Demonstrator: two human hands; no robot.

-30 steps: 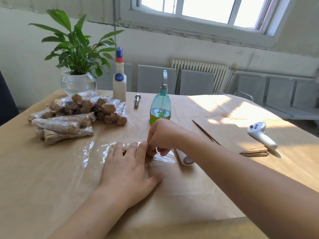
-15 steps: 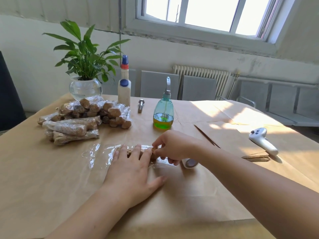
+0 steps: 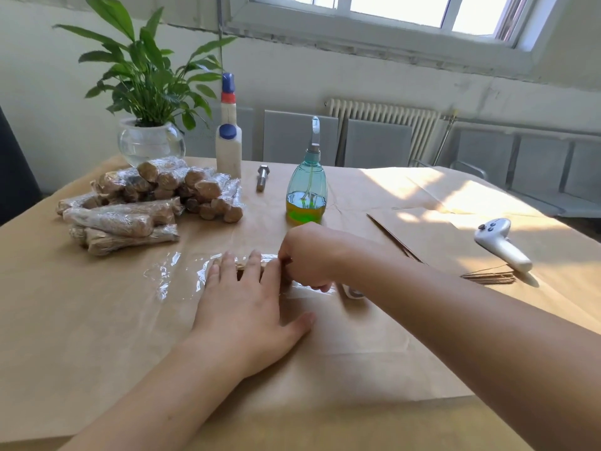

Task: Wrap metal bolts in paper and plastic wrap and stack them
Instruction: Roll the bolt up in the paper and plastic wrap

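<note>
Wrapped bolts pile (image 3: 153,200) left; bare bolt (image 3: 262,178) between glue bottle (image 3: 228,148), spray bottle (image 3: 306,190).

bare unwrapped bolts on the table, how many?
1 in plain sight: the bare bolt lies at the table's far side, between the white glue bottle and the spray bottle. Others may be hidden.

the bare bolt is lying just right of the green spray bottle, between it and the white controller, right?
Not quite. The head view shows the bare bolt lying left of the green spray bottle, between it and the white glue bottle. The white controller lies far to the right.
</note>
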